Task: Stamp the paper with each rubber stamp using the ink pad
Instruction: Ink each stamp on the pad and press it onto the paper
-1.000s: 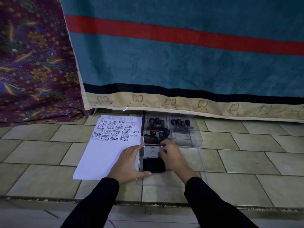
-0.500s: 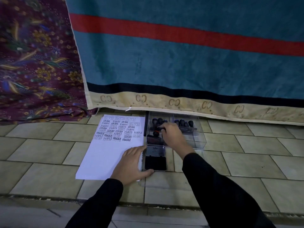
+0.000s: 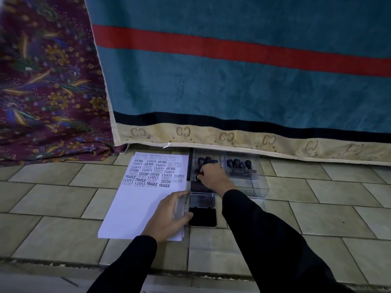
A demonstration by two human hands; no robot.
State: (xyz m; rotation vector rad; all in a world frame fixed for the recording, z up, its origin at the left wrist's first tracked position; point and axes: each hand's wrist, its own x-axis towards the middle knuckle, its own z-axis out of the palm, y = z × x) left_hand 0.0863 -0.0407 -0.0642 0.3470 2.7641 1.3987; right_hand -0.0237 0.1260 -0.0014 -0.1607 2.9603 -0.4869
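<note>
A white paper sheet (image 3: pixel 135 208) lies on the tiled floor, its far half covered with black stamped words. To its right sits an open ink pad (image 3: pixel 202 216) with its lid (image 3: pixel 202 200) flipped back. Beyond it a clear plastic box (image 3: pixel 254 185) holds several dark-handled rubber stamps (image 3: pixel 239 163). My left hand (image 3: pixel 169 216) lies flat on the paper's right edge, thumb touching the ink pad. My right hand (image 3: pixel 213 176) reaches into the box's left compartment, fingers closed around a stamp handle (image 3: pixel 198 177).
A teal blanket (image 3: pixel 232 81) with a red stripe and beige border hangs right behind the box and paper. Patterned maroon fabric (image 3: pixel 46 92) lies at the left. A floor step edge (image 3: pixel 148 269) runs across near me.
My right hand left the ink pad lid and moved forward into the stamp box, closing on a stamp. My left hand stayed on the paper.
</note>
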